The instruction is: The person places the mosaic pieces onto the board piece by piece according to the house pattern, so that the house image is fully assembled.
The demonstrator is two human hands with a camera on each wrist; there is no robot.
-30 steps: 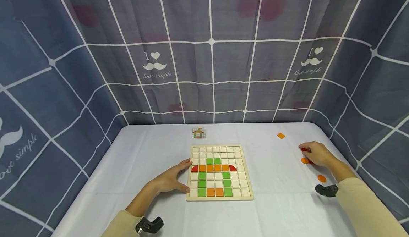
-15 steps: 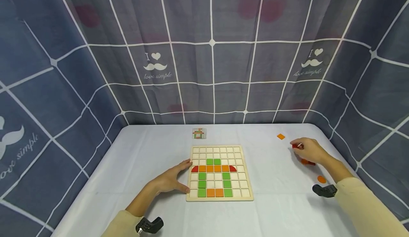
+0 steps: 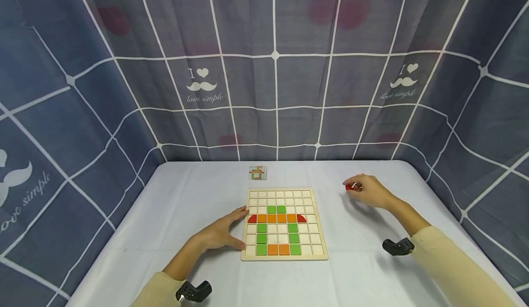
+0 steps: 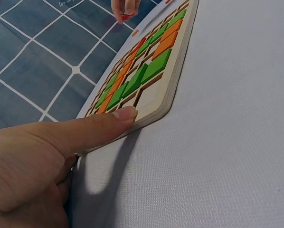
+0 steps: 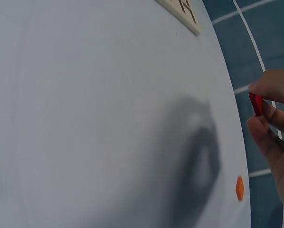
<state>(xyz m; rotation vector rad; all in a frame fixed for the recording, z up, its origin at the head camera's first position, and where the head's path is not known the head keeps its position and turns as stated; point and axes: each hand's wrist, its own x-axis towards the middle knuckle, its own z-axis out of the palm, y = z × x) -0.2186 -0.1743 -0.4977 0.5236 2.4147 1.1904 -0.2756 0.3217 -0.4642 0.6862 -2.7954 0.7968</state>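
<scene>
My right hand [image 3: 369, 191] pinches a small red tile [image 5: 256, 103] between thumb and fingertips, raised over the table right of the board. My left hand [image 3: 221, 231] rests at the left edge of a square wooden grid board [image 3: 310, 258], fingers spread, thumb [image 4: 125, 115] on the rim near its front corner. Green square tiles [image 3: 261, 228], orange square tiles [image 3: 272, 249] and two red rounded tiles [image 3: 301, 218] sit in the board's cells; other cells are bare wood. An orange diamond-shaped tile [image 5: 240, 188] lies on the table, mostly hidden behind my right hand in the head view.
A small picture card [image 3: 258, 173] with a coloured grid pattern lies behind the board on the white tablecloth [image 3: 198, 183]. A dark checked curtain [image 3: 297, 82] stands around the back and sides. My right forearm covers the table area at the right.
My right hand has lifted the red tile from the loose pieces at the right and carried it leftward, closer to the board. My left hand and the board have stayed put.
</scene>
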